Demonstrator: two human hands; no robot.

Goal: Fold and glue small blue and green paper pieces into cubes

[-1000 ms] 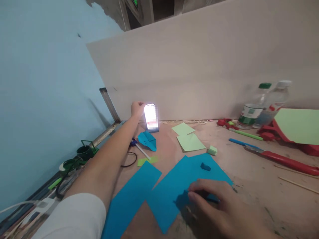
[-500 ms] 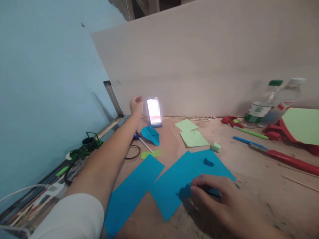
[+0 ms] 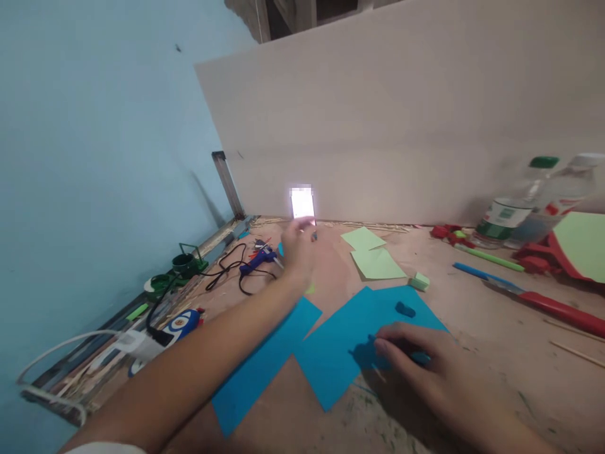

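Observation:
My left hand (image 3: pixel 300 246) reaches far forward, in front of the lower part of a phone (image 3: pixel 302 203) with a bright screen, propped upright against the back board. Its fingers are partly stretched out and look empty; whether they touch the screen is unclear. My right hand (image 3: pixel 420 359) hovers over the right sheet of blue paper (image 3: pixel 340 353) with thumb and forefinger pinched together. What they hold, if anything, is hidden. On that sheet lies a small dark blue piece (image 3: pixel 405 309). A second blue sheet (image 3: pixel 265 366) lies partly under my left forearm.
Pale green papers (image 3: pixel 378 263) and a green eraser-like block (image 3: pixel 419 281) lie beyond the blue sheets. A blue glue gun (image 3: pixel 259 260) with a black cord is at left. A red-handled knife (image 3: pixel 558 308) and bottles (image 3: pixel 503 217) stand or lie at right.
My left hand has moved right and down, from beside the phone to in front of its lower part. My right hand stays pinched over the blue paper. The view has shifted slightly left.

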